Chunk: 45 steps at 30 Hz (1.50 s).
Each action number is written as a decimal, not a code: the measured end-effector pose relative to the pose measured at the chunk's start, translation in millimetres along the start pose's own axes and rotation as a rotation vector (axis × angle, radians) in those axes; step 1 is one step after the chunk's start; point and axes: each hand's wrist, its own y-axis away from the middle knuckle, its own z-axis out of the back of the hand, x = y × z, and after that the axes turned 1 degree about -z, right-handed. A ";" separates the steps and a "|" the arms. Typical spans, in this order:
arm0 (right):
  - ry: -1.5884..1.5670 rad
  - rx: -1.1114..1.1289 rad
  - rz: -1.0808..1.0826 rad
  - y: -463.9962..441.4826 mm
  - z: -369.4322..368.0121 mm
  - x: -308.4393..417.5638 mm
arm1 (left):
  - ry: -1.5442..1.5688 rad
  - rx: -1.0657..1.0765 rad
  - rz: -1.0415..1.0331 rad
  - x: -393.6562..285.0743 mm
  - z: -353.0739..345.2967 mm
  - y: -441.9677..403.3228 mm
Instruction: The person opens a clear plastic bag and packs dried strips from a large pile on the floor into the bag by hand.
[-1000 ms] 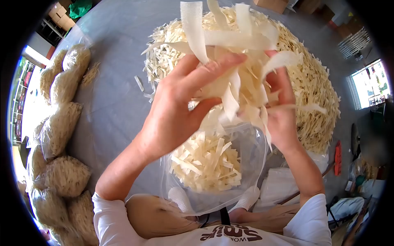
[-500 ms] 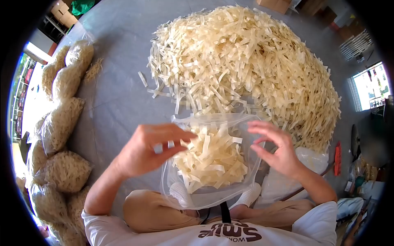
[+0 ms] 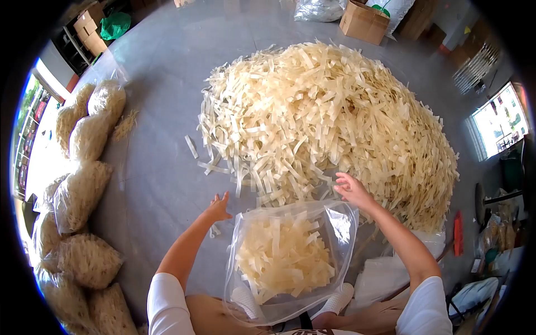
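Note:
My left hand is open and empty over the grey floor, left of the upper edge of a clear plastic bag. My right hand is open with its fingers apart, above the near edge of a large heap of pale flat strips. The bag lies between my legs, with a smaller load of pale strips showing through it. A few loose strips lie at the heap's left side.
Several filled clear bags line the left side of the grey floor. An open cardboard box stands beyond the heap. A red object and flat plastic bags lie at the right.
The strips held in both hands were let go by half a second ago. Since then both hands have moved forward past the bag and spread apart, and the view has tilted up.

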 end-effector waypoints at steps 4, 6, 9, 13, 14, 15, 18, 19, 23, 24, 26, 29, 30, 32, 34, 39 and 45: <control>0.383 0.092 0.222 -47.6 -10.8 19.0 | -0.024 -0.028 0.205 -17.6 7.1 -15.2; 0.545 0.108 0.346 -73.0 -20.3 37.3 | 0.140 -0.059 0.322 -23.9 0.5 -20.9; 0.599 0.142 0.350 -119.6 -36.2 63.6 | 0.124 -0.033 0.380 -32.9 -3.1 -21.3; 0.699 0.103 0.506 -210.2 -61.4 63.3 | 0.168 -0.049 0.359 -34.0 -1.2 -17.0; 0.716 0.069 0.570 -226.5 -71.4 60.2 | 0.166 -0.040 0.374 -33.2 -1.9 -16.0; 0.703 0.080 0.570 -231.6 -80.9 65.8 | 0.173 -0.041 0.375 -33.5 -2.6 -15.8; 0.852 0.143 0.282 -233.3 -101.4 88.8 | 0.175 -0.028 0.401 -38.9 -0.8 -18.1; 0.850 0.150 0.281 -231.9 -107.0 90.4 | 0.172 -0.022 0.424 -40.9 0.2 -18.5; 1.001 0.374 0.411 -211.5 -115.0 68.1 | 0.162 -0.010 0.448 -43.4 3.3 -19.7; 0.995 0.444 0.410 -199.6 -113.5 59.7 | 0.151 -0.009 0.449 -43.6 3.0 -19.4; 0.986 0.522 0.408 -170.5 -112.4 40.8 | 0.143 -0.002 0.457 -43.2 1.8 -18.7; 0.935 0.636 0.401 -127.6 -107.0 19.8 | 0.148 -0.002 0.432 -42.2 1.4 -17.6; 0.922 0.656 0.378 -114.8 -99.8 22.9 | 0.137 -0.006 0.434 -43.5 2.9 -17.5; 0.902 0.670 0.387 -98.5 -85.7 22.1 | 0.132 0.000 0.442 -45.1 3.8 -15.8; 0.850 0.811 0.261 -93.9 -67.7 22.5 | 0.128 -0.007 0.434 -46.0 5.8 -15.9; 0.777 0.990 0.044 -120.6 -39.3 82.7 | 0.135 -0.011 0.434 -44.6 4.1 -16.7; 0.506 0.282 0.454 -196.4 -97.9 100.3 | 0.133 -0.002 0.448 -45.5 5.0 -16.6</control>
